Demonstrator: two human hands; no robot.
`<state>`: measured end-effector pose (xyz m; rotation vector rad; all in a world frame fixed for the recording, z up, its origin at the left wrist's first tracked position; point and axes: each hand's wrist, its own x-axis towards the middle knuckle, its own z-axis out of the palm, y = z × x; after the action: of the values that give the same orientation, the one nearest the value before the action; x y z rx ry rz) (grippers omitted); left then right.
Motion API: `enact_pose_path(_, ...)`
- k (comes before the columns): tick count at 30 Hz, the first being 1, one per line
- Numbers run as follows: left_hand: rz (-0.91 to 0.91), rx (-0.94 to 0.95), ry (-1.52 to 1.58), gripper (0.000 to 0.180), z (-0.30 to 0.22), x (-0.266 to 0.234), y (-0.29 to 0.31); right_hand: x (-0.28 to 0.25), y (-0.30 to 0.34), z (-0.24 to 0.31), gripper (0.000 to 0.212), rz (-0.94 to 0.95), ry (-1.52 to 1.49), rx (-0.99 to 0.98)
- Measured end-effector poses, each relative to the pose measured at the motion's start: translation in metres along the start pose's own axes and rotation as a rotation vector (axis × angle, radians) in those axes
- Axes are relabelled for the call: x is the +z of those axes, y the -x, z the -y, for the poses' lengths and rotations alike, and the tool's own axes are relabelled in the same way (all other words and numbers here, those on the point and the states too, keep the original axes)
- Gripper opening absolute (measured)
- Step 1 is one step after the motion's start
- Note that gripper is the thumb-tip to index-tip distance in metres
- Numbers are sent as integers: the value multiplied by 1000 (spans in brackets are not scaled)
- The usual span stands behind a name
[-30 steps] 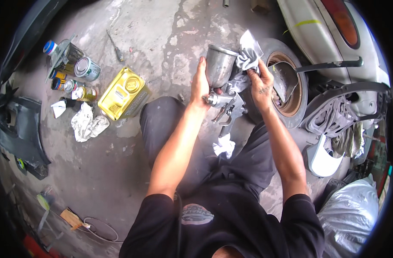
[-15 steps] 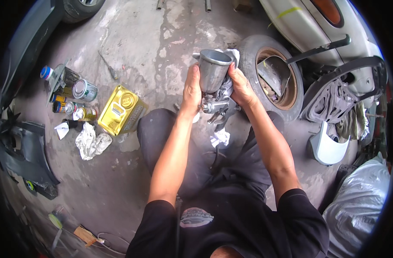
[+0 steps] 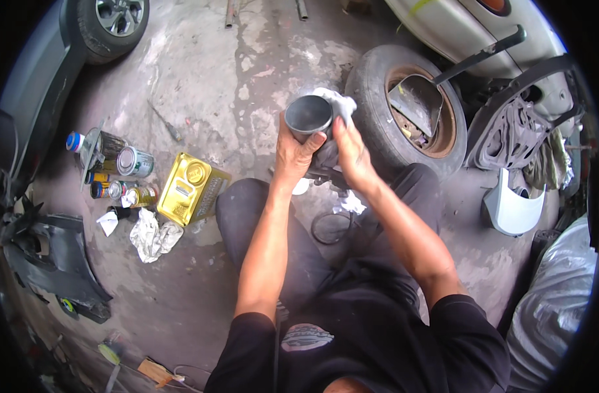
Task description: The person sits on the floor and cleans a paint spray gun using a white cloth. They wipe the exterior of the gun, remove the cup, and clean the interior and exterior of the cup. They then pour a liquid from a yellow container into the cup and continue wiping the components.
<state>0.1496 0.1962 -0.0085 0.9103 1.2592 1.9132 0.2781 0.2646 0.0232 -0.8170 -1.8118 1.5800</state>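
A grey metal spray gun cup (image 3: 308,115) is tipped so that its round mouth shows, its inside dark. My left hand (image 3: 293,152) is closed around the cup's left and near side, with the thumb across the front. A white and grey rag (image 3: 339,103) lies along the cup's right side. My right hand (image 3: 354,157) presses this rag against the cup, its fingers partly hidden behind cloth and cup. Below the cup, the spray gun body is mostly hidden by my hands. Between my knees, a crumpled white cloth (image 3: 349,203) sits beside a dark hose loop (image 3: 332,228).
At left stand a yellow metal can (image 3: 189,190), several paint tins (image 3: 135,161) and a crumpled rag (image 3: 153,236). A tyre on a rusty rim (image 3: 371,98) lies ahead right, near a light car panel (image 3: 514,203). A car wheel (image 3: 116,26) is at far left.
The cup has tilted, its mouth turning more toward me, and has come slightly lower. My left thumb now crosses its front. My right hand has moved down along its side with the rag.
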Motion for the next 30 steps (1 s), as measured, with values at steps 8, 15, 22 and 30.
enact_pose_path(8, 47, -45, 229, 82, 12, -9, -3, 13, -6, 10, 60, -121, 118, -13)
enact_pose_path(15, 54, -78, 307, 94, 15, -5, 2, 2, -7, 8, 52, -25, -52, -4)
enact_pose_path(22, 19, -161, 422, 101, 20, -12, -3, 7, -3, 6, 45, -28, 311, -342)
enact_pose_path(30, 36, -96, 146, 91, 42, -24, -11, 30, 0, 7, 41, -123, 581, -534)
